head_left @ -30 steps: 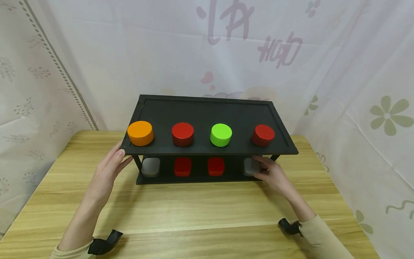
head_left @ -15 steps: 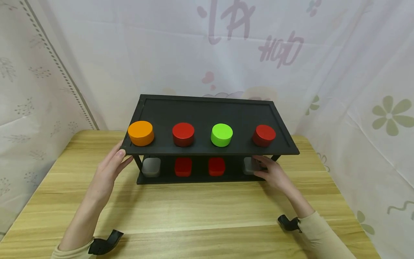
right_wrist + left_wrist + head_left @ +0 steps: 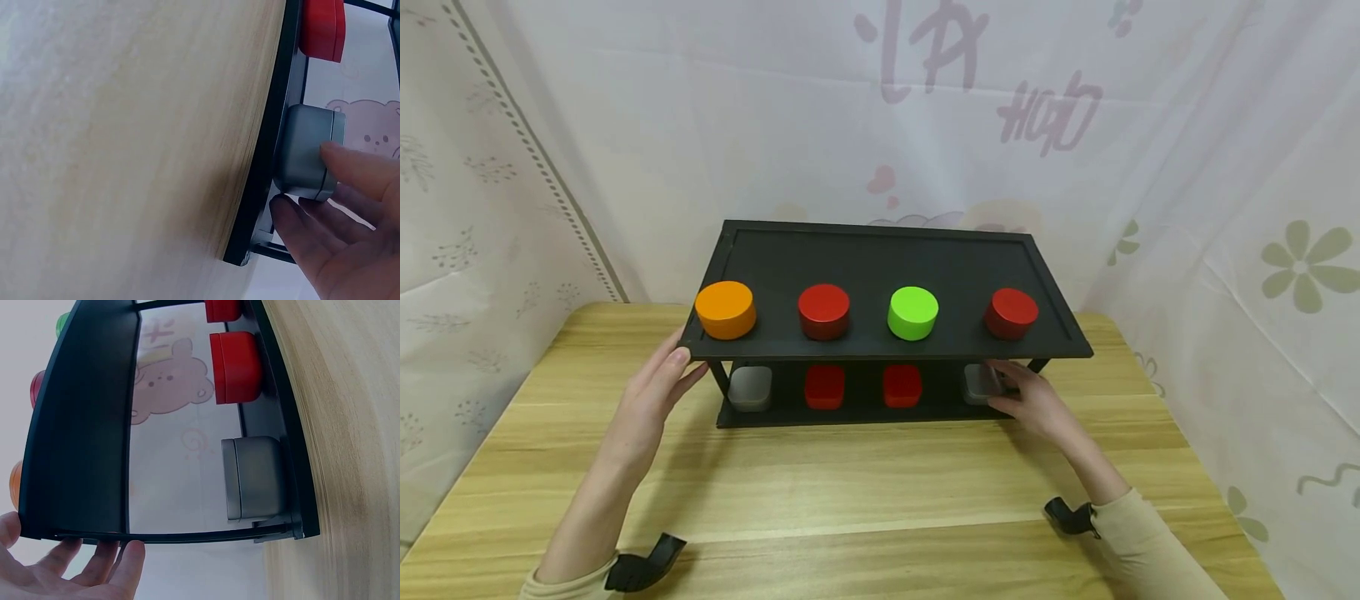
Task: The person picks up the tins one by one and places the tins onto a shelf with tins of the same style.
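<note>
A black two-tier shelf (image 3: 880, 258) stands on the wooden table. At its left end my left hand (image 3: 651, 392) grips the upper board, thumb by the front corner and fingers under the edge; the left wrist view shows those fingers (image 3: 128, 565) against the end. My right hand (image 3: 1039, 404) reaches into the lower tier at the right and holds a grey rounded-square tin (image 3: 977, 384). In the right wrist view, the thumb (image 3: 350, 164) lies on the tin's front near the lid seam, with other fingers along its side. Part of the tin is hidden by the hand.
Along the lower tier sit another grey tin (image 3: 750, 388) and two red ones, including a red tin (image 3: 824, 387). On top stand an orange round tin (image 3: 726, 310), a green round tin (image 3: 913, 313) and two red round tins. A printed curtain (image 3: 775, 125) hangs behind.
My right hand has shifted very slightly forward, and the grey tin in it sits a touch further back and a little turned. My left hand stays at the shelf's end.
</note>
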### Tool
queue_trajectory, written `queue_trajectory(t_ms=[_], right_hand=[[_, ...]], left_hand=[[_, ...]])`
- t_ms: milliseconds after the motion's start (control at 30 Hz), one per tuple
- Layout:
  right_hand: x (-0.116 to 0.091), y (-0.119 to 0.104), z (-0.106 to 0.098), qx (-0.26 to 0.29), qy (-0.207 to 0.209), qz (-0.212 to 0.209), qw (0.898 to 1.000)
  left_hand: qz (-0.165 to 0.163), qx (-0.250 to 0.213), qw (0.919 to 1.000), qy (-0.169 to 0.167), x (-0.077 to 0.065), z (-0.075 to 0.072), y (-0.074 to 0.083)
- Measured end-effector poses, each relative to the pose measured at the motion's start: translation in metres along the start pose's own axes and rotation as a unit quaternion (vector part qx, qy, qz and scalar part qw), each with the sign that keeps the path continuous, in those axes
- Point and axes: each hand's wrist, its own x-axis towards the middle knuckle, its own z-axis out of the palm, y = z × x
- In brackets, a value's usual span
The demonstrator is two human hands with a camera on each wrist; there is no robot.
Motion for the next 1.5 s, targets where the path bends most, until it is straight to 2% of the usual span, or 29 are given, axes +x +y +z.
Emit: queue_trajectory(t_ms=[133, 300, 633, 867, 1067, 1200, 1500], right_hand=[[-0.002, -0.001, 0.002, 0.005, 0.001, 0.001, 1.000], [-0.006, -0.005, 0.001, -0.001, 0.019, -0.019, 1.000], [-0.019, -0.024, -0.005, -0.065, 0.063, -0.055, 0.994], [-0.032, -0.030, -0.008, -0.077, 0.104, -0.097, 0.987], [-0.038, -0.039, -0.004, -0.097, 0.128, -0.146, 0.976], [-0.042, -0.042, 0.000, -0.092, 0.140, -0.161, 0.973], [-0.048, -0.050, 0.005, -0.097, 0.155, -0.213, 0.960]], left_hand=[[0.000, 0.000, 1.0000, 0.002, -0.001, 0.000, 0.001], [0.000, -0.011, 0.9999, 0.009, -0.002, 0.002, 0.000], [0.004, -0.016, 0.9998, 0.014, -0.001, 0.003, 0.002], [-0.009, -0.026, 0.9993, 0.023, 0.001, 0.009, 0.002], [-0.008, -0.005, 0.9995, 0.031, -0.004, 0.009, -0.001], [-0.006, -0.002, 0.9995, 0.031, -0.005, 0.010, -0.001], [-0.044, 0.021, 0.9983, 0.032, -0.012, 0.014, 0.004]])
